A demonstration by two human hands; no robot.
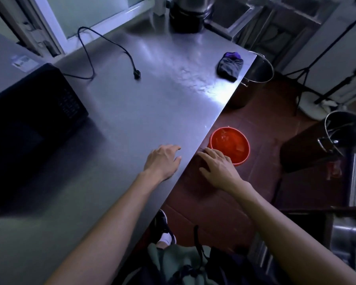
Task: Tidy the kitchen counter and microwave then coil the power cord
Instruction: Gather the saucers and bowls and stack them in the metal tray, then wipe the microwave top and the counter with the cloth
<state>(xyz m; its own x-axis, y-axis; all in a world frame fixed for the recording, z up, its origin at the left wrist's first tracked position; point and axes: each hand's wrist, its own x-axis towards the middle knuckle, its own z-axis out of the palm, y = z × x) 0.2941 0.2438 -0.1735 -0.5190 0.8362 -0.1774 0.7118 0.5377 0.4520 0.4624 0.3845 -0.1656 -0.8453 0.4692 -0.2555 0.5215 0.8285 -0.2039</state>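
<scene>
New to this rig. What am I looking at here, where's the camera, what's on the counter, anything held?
There is no machine: a person works with bare hands, and the one camera sits on their head, looking forward and down. The left hand hovers over or rests on the steel counter, fingers relaxed; the right hand is past its edge, above a red bucket on the floor. Neither holds anything. On the counter lie a black microwave, its uncoiled power cord and a dark cloth.
</scene>
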